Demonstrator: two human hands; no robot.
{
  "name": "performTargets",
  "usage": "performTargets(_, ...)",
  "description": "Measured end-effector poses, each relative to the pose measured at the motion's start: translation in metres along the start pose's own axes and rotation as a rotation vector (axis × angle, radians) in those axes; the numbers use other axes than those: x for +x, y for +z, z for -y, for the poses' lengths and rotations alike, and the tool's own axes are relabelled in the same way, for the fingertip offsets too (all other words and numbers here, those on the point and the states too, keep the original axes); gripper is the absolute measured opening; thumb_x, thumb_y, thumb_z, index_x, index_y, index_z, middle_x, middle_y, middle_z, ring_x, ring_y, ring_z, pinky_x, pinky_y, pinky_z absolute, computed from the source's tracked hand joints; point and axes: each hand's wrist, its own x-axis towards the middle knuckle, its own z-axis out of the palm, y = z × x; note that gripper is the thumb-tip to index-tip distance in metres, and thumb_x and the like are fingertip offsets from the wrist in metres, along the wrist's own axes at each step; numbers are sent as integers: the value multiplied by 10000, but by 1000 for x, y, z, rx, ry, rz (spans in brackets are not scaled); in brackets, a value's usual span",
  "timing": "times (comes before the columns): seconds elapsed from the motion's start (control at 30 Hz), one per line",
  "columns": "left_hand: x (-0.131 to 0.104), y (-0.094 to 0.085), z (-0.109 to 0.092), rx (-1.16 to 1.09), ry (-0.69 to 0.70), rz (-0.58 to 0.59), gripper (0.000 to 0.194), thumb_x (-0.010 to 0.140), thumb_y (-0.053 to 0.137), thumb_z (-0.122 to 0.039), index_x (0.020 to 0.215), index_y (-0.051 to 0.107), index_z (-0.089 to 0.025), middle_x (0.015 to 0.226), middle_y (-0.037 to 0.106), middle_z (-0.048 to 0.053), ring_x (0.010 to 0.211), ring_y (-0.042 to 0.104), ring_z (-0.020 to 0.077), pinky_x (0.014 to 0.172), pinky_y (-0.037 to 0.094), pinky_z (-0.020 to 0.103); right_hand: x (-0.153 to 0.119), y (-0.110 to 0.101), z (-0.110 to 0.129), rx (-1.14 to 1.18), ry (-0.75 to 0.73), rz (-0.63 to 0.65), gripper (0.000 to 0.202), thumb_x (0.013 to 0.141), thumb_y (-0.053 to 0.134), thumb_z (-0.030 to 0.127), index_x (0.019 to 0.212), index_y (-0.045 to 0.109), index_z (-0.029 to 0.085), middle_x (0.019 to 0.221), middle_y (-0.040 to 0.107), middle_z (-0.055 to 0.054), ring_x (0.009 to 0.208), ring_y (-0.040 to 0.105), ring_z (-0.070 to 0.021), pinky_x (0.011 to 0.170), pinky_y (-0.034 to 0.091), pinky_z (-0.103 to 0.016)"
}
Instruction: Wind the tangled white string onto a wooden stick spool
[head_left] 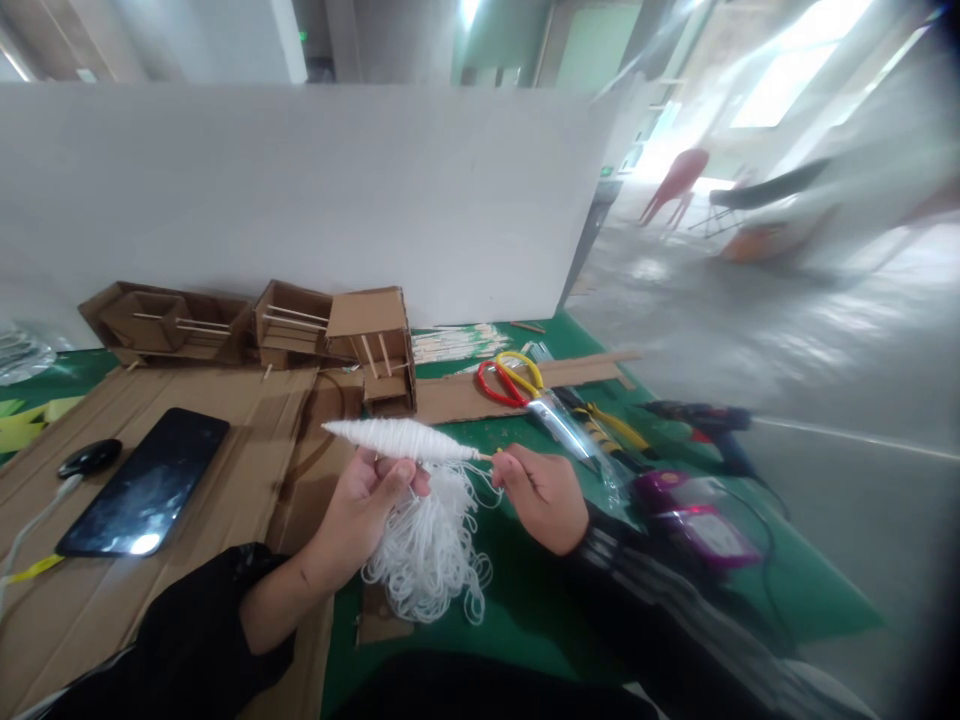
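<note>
A thin stick wound with white string makes a long spindle-shaped bundle (405,440), held level above the table. My left hand (379,495) is closed near the underside of the winding, with thumb and fingers pinched together; whether they grip the bundle or its string is hard to make out. My right hand (544,495) pinches the bare right end of the stick (487,458). Below the bundle a loose heap of white string (431,550) hangs and lies in loops, and some strands run up to the winding by my right fingers.
Cardboard boxes with thin sticks (367,340) stand along a white partition (300,190). Red-and-yellow-handled scissors (517,385), a glue gun (705,420) and a purple device (697,520) lie to the right. A black phone (146,480) rests on the cardboard sheet (225,470) at left.
</note>
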Motion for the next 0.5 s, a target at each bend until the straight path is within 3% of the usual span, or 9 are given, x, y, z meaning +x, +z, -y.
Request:
performTargets(0.23,0,-1,2,10,2,-3,212,871,634,-369,910,557,-175,719,667,2,649,592,109,609,464,218,0,0,-3,24,-26,30,185,957,436,322,853,526,199,680,595,-5,579,534,-127,552,407,-233)
performTargets(0.37,0,-1,1,-1,18,13,193,882,627,-353,931,543,-187,723,662,-9,687,599,107,640,472,215,-1,0,-3,0,-40,29,220,967,419,304,814,540,202,647,570,1,557,515,-122,542,388,-237)
performTargets(0.5,2,-1,2,-23,5,19,202,884,628,-344,974,538,-187,730,659,-12,662,587,94,620,463,197,-2,0,-4,51,-63,62,406,994,344,355,668,527,197,552,513,17,503,489,-105,519,374,-229)
